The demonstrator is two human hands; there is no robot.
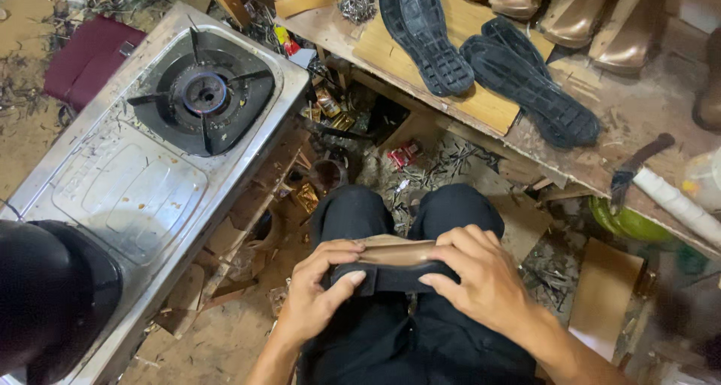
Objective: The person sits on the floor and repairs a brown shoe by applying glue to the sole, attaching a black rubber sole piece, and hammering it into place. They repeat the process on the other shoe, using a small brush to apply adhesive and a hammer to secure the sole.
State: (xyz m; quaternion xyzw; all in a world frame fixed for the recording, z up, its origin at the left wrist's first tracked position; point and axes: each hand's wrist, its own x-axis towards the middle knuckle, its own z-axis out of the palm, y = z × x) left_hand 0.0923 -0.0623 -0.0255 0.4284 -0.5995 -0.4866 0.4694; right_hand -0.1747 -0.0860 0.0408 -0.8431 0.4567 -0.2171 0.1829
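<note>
My left hand (pixel 319 295) and right hand (pixel 481 280) grip a brown shoe with black sole (pixel 390 265) over my lap, fingers (pixel 353 278) curled closed around both ends | looks light, stiff-soled, pliable upper, best held by the sole edges | left: steel gas stove (pixel 165 137) | beyond: table (pixel 638 114) with two black rubber soles (pixel 481 54).

Shoe (pixel 390 265) mostly covered: left hand (pixel 319 298) wraps its near end, right hand (pixel 481 280) hides the far end, only a tan strip and a dark edge show. Both forearms cut off by the bottom edge. Dark rounded object (pixel 52 295) at lower left blurred and cropped, can't tell what it is. Brown shoe forms (pixel 578 9) clipped by the top edge. Small metal bits (pixel 357 6) too small to tell.
</note>
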